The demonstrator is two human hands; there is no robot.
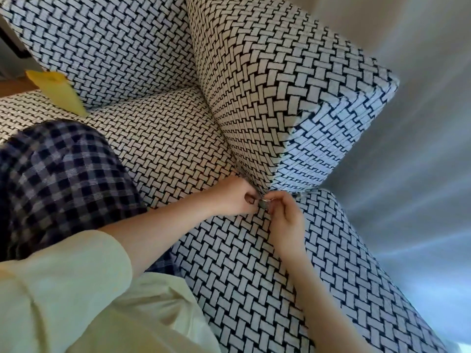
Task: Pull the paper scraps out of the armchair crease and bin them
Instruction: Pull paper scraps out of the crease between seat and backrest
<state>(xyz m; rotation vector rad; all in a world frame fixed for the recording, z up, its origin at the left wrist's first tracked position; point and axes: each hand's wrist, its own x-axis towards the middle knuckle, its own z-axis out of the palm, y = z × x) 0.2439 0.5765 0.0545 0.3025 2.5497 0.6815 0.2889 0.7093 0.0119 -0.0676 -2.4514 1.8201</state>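
Note:
An armchair (293, 80) in black-and-white woven fabric fills the view. The crease between its seat cushion (165, 149) and right armrest runs down to the front corner. There my left hand (233, 197) and my right hand (286, 212) meet, fingers curled. Between their fingertips sits a small grey scrap (263, 203), pinched from both sides at the mouth of the crease. A yellow piece of paper (57, 89) sticks up from the crease on the far left side of the seat. No bin is in view.
My knee in checked trousers (58, 179) rests on the seat at the left. A pale sleeve (63, 284) covers my left upper arm. Grey floor (407, 187) lies to the right of the chair. A wooden edge (12, 84) shows at far left.

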